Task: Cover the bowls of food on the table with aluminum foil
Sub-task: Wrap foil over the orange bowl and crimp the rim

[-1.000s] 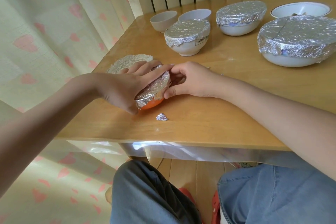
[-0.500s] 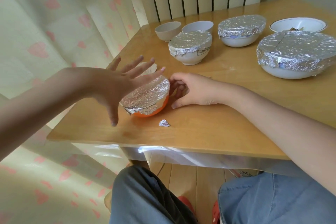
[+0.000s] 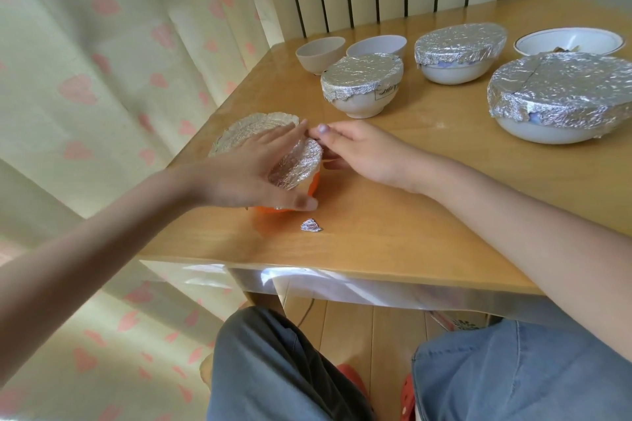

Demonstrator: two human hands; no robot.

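A small orange bowl (image 3: 273,209) stands near the table's left front corner, its top wrapped in aluminum foil (image 3: 297,164). My left hand (image 3: 246,171) lies across the foil with fingers stretched to the far rim and the thumb pressed against the near side. My right hand (image 3: 369,154) is at the bowl's right side, thumb on top and curled fingers under the foil's edge, pinching it at the rim. Three white bowls further back wear foil covers: a small one (image 3: 362,79), a medium one (image 3: 458,44) and a large one (image 3: 561,85).
A crumpled round foil piece (image 3: 253,126) lies just behind the orange bowl. A foil scrap (image 3: 311,225) sits on the wooden table (image 3: 410,215) near the front edge. Two small uncovered bowls (image 3: 319,53) (image 3: 376,44) and an uncovered white bowl (image 3: 567,41) stand at the back.
My left hand, lifted and spread half a second ago, has come back down over the foil-covered orange bowl. My right hand's thumb has moved up onto the rim.
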